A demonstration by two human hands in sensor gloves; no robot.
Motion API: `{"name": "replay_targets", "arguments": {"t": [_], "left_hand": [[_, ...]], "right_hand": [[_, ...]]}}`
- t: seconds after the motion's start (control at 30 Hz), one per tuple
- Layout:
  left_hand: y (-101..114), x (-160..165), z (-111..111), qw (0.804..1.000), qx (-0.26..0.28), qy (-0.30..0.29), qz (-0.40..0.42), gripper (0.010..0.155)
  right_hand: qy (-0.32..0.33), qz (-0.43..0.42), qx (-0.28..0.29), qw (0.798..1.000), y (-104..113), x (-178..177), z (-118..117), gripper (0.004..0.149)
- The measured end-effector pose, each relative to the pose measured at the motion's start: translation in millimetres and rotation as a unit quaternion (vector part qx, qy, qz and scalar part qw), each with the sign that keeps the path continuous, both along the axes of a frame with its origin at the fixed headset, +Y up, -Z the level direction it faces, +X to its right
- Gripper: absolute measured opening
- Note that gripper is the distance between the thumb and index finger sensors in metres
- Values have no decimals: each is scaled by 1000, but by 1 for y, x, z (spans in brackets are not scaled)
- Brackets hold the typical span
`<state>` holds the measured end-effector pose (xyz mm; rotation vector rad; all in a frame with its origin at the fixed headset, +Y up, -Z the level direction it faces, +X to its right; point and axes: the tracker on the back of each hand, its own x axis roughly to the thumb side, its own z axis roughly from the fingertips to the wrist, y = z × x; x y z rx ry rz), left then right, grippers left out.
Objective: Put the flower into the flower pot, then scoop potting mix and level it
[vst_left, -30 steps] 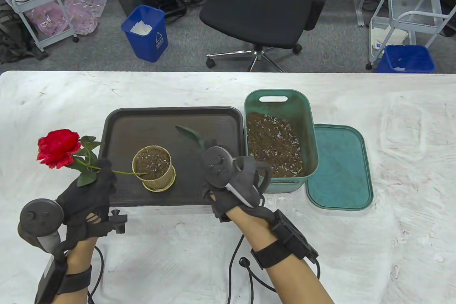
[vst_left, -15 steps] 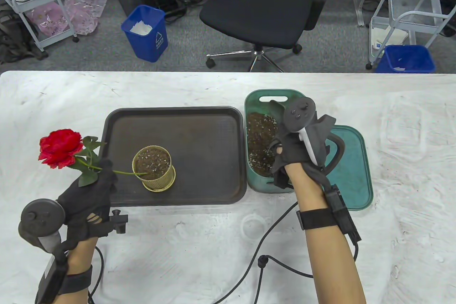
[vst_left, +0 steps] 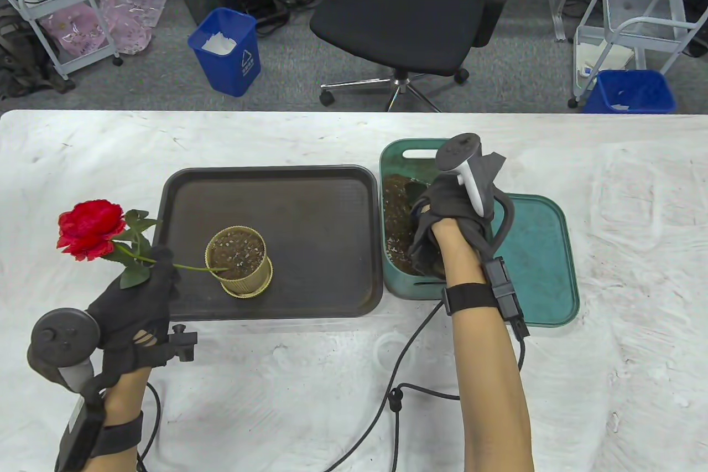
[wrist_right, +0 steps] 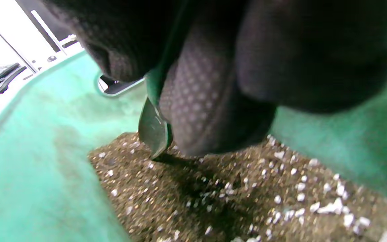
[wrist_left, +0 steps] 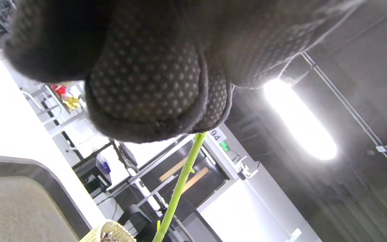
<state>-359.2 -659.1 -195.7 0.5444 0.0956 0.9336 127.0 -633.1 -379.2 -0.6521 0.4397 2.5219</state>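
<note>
My left hand (vst_left: 145,288) pinches the green stem of a red flower (vst_left: 91,229) at the tray's left edge. The stem (wrist_left: 180,185) slants down with its end in the soil of the small gold flower pot (vst_left: 239,260). My right hand (vst_left: 445,217) is down inside the green bin (vst_left: 437,148) of potting mix (vst_left: 397,201). It grips a dark green scoop (wrist_right: 153,129) whose tip touches the mix (wrist_right: 233,198).
The pot stands on a dark tray (vst_left: 310,201). The bin's green lid (vst_left: 545,262) lies flat to its right. Glove cables (vst_left: 409,386) trail over the white table near the front edge. An office chair (vst_left: 409,13) and blue bins stand beyond the table.
My right hand carried the scoop from above the tray over to the bin and lowered it into the potting mix. The left hand and flower have barely moved.
</note>
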Motion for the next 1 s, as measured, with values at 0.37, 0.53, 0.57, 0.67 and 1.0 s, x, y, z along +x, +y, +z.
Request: {"name": "replay_targets", "arguments": {"t": [0.37,0.53,0.57,0.67,1.0], "left_hand": [[1,0,0,1000,2,-1,-5,42],[0,-1,0,1000,1,0,-5,41],[0,-1,0,1000,1,0,-5,41],[1,0,0,1000,1,-2,-5,41],[0,0,-1,1000,0,-7,2,42]], "right_hand": [[-2,-156,-97,983,-22,5,-6,56],[-9,-207,-95,974,-21,10,1,56],[-11,-213,-92,973,-20,12,3,55],[-26,-247,-83,965,-18,20,12,55],[-91,-362,-23,927,-16,40,48,54]]}}
